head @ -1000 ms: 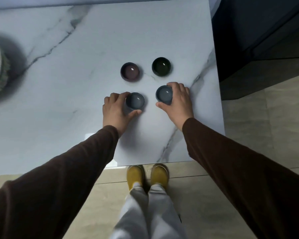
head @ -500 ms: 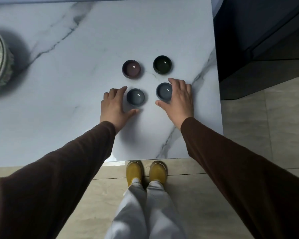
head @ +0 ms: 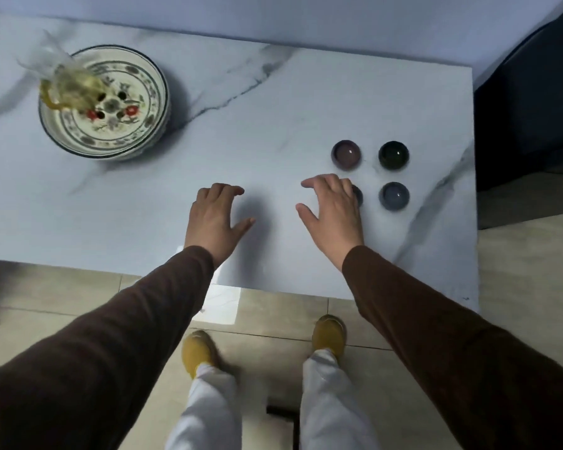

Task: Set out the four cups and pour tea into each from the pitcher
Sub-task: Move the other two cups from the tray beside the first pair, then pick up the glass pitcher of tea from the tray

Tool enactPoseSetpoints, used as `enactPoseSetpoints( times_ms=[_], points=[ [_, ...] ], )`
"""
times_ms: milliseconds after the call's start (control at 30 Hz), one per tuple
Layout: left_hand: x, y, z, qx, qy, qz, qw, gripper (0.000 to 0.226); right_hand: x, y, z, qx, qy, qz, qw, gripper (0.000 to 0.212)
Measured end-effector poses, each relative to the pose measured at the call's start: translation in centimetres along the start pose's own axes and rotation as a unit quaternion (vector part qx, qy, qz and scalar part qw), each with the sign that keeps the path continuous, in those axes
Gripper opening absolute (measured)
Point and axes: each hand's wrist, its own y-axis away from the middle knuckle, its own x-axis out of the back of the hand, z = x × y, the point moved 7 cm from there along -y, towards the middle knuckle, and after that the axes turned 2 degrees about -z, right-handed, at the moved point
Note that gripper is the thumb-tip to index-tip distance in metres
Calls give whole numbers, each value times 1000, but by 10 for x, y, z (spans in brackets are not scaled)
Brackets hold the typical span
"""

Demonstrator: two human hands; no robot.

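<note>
- While the four cups stand in a neat two-by-two square on the marble-veined worktop [head: 273, 102], you can count the setting-out as done, by my reading; the pouring is all still ahead of you.
- Take the patterned bowl [head: 150, 125] as your landmark: the cups sit well to its right and nearer you, close to the worktop's right edge.
- Of the square, the purple cup [head: 346, 154] and the dark green cup [head: 393, 155] form the far row; the blue-grey cup [head: 394, 195] sits in the near row, and the fourth cup [head: 358, 193] is mostly hidden behind your right hand [head: 333, 216].
- All are small, round, glossy and low-walled; none shows tea that I can make out.
- The pitcher [head: 69, 82] looks like clear glass with amber liquid, resting in the bowl's left part, though it is blurred.
- Your left hand [head: 213, 219] hovers between bowl and cups, fingers [head: 223, 191] loosely curled and spread, gripping nothing.
- Your right-hand fingers are likewise open and slack, empty, just beside the hidden cup.
</note>
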Motion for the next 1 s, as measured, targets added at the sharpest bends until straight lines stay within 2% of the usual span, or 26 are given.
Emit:
enactPoseSetpoints(
  times_ms=[367,700,1000],
  points=[
    [108,12,-163,19,-36,2,999,47,-87,-27,-180,11,-36,-38,999,33],
    [163,-45,-232,28,-103,0,994,44,-124,-109,-239,12,-47,-54,997,32],
    [209,-87,-302,12,-115,-13,993,43,-165,-158,-311,14,-50,-43,998,32]
  ],
)
